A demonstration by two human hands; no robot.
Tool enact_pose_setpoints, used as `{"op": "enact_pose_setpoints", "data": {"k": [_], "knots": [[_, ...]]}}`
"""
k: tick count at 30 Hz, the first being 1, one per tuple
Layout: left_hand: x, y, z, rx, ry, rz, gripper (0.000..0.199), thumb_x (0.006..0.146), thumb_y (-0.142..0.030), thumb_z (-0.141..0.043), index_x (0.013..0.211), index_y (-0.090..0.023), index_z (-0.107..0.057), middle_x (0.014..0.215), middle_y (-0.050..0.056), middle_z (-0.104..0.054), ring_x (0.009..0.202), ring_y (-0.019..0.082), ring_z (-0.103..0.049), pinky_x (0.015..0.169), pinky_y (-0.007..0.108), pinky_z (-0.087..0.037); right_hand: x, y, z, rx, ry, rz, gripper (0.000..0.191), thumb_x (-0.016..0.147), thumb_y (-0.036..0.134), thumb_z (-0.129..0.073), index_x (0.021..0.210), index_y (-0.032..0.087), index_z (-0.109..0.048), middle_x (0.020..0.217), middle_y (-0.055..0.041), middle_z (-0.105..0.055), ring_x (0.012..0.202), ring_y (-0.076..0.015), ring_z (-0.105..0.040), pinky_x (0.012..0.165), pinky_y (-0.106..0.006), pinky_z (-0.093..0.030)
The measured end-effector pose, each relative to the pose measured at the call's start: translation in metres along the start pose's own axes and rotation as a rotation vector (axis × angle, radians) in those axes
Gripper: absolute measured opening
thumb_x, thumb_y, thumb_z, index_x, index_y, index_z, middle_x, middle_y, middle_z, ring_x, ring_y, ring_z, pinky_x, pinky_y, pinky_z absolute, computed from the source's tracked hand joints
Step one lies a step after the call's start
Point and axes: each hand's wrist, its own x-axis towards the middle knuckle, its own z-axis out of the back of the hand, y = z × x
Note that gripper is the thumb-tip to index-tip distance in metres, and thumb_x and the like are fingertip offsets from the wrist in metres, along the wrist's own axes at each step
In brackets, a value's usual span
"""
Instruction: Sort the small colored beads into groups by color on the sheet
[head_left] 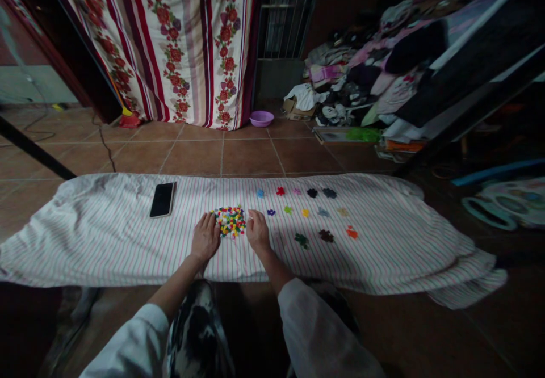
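A pile of small multicoloured pieces [231, 222], perhaps beads, lies on the striped cloth between my hands. My left hand [206, 236] rests flat against the pile's left edge, fingers stretched out. At the right edge is my right hand [258, 231], its fingers curled and thumb and forefinger together; whatever they hold is too small to make out. Right of it, small clusters sorted by colour sit in rough rows, among them a blue cluster [260, 193], a red cluster [280, 191], a yellow cluster [305, 213], a dark green cluster [302, 240] and an orange cluster [351, 232].
The striped cloth [119, 242] covers a long low surface over my knees. A phone [162, 200] lies on its left part. Beyond are the tiled floor, a purple basin [261, 118], a floral curtain [179, 43] and heaped clothes [361, 77].
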Motion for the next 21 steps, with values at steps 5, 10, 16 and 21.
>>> {"op": "enact_pose_setpoints", "data": {"k": [5, 10, 16, 21], "knots": [[0.002, -0.014, -0.007, -0.072, -0.003, 0.005, 0.039, 0.096, -0.025, -0.032, 0.124, -0.017, -0.058, 0.133, 0.014, -0.061, 0.135, 0.028, -0.047, 0.111, 0.055, -0.042, 0.001, 0.001, 0.001, 0.002, 0.012, 0.005, 0.035, 0.092, 0.018, -0.034, 0.111, 0.012, -0.063, 0.106, -0.0164, -0.066, 0.106, -0.0254, -0.059, 0.097, -0.043, -0.051], [0.012, -0.025, -0.01, -0.133, -0.035, 0.041, 0.043, 0.099, -0.031, -0.03, 0.13, -0.017, -0.056, 0.138, 0.014, -0.058, 0.134, 0.026, -0.048, 0.109, 0.051, -0.045, 0.001, 0.002, 0.002, 0.014, 0.02, -0.01, 0.035, 0.091, 0.017, -0.035, 0.112, 0.015, -0.064, 0.107, -0.0147, -0.065, 0.107, -0.0248, -0.06, 0.097, -0.043, -0.051], [0.029, -0.03, -0.012, -0.07, 0.062, -0.047, 0.048, 0.099, -0.031, -0.028, 0.137, -0.014, -0.051, 0.146, 0.014, -0.052, 0.141, 0.028, -0.04, 0.112, 0.051, -0.038, 0.001, 0.0, 0.0, 0.019, 0.014, -0.009, 0.036, 0.09, 0.017, -0.035, 0.111, 0.015, -0.064, 0.106, -0.0151, -0.066, 0.105, -0.0247, -0.06, 0.097, -0.043, -0.051], [0.031, -0.038, -0.01, -0.014, 0.112, -0.126, 0.047, 0.099, -0.032, -0.032, 0.139, -0.019, -0.051, 0.148, 0.01, -0.05, 0.143, 0.028, -0.038, 0.115, 0.053, -0.033, 0.001, -0.001, -0.001, 0.014, 0.019, -0.014, 0.038, 0.09, 0.016, -0.034, 0.112, 0.015, -0.065, 0.107, -0.0145, -0.066, 0.107, -0.0244, -0.059, 0.097, -0.043, -0.051]]}}
